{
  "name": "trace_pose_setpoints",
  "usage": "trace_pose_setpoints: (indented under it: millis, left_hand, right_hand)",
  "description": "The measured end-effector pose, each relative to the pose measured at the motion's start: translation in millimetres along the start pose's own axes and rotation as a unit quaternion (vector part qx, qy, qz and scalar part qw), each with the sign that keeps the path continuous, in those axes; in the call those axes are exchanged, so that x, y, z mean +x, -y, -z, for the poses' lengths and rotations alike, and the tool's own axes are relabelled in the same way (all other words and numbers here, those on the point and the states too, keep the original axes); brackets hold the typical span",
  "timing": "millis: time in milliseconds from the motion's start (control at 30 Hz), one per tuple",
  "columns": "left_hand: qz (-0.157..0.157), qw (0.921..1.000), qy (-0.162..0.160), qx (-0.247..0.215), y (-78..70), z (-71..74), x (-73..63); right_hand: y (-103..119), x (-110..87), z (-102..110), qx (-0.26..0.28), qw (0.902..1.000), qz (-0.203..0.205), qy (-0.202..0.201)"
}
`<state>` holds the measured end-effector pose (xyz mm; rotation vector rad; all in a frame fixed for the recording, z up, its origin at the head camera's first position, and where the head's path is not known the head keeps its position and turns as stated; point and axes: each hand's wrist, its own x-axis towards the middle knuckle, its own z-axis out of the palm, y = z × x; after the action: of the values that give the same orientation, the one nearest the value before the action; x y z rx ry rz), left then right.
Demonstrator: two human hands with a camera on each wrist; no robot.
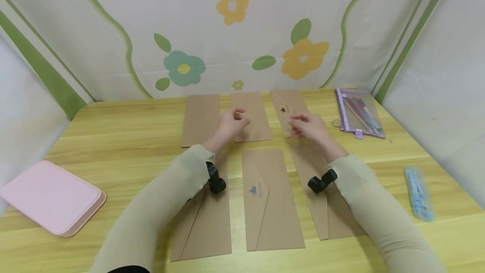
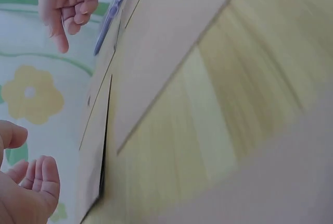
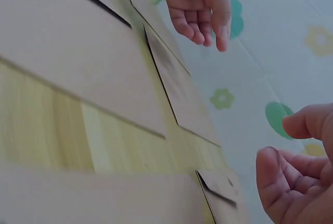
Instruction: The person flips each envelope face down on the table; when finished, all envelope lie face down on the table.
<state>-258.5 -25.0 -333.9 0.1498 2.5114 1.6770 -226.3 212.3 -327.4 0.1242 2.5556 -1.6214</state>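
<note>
Brown kraft envelopes lie on the wooden table in two rows of three. Above the back middle envelope (image 1: 257, 108) hovers my left hand (image 1: 233, 123), its fingers loosely bent with nothing between them. My right hand (image 1: 308, 125) hangs over the lower part of the back right envelope (image 1: 288, 96), which bears a dark crown print; its fingers are relaxed and bare. Both wrist views show the left hand (image 2: 34, 190) and right hand (image 3: 299, 182) apart from the paper. The sleeves partly cover the front left envelope (image 1: 212, 231) and front right envelope (image 1: 316, 205). Between them lies the front middle envelope (image 1: 280, 214), flap showing.
At the left edge lies a pink folded case (image 1: 53, 197). A purple-edged mesh pouch (image 1: 360, 113) with several pens is at the back right. Below it sits a blue item in clear wrapping (image 1: 418, 193). A flower-printed curtain (image 1: 227, 45) hangs behind the table.
</note>
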Motion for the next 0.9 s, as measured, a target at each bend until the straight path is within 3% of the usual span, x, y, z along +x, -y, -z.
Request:
trace_pose_setpoints:
  millis: [233, 433, 600, 900]
  left_hand:
    - [-0.021, 0.9997, 0.01, 0.008, -17.3, -27.5, 6.9]
    - [-0.028, 0.9987, 0.044, 0.003, -22.7, -53.0, 16.3]
    - [-0.018, 0.9974, 0.07, 0.005, -21.1, -71.5, 19.7]
    - [0.025, 0.9958, 0.086, 0.017, -16.5, -92.5, 20.8]
  right_hand:
    - [-15, -2.9, 36, -0.052, 0.9982, -0.006, -0.03]
    - [-28, -1.1, 57, -0.124, 0.9913, -0.014, -0.042]
    - [-41, 2.4, 66, -0.134, 0.9903, -0.028, -0.025]
    - [-43, 9.8, 68, -0.134, 0.9894, -0.057, 0.006]
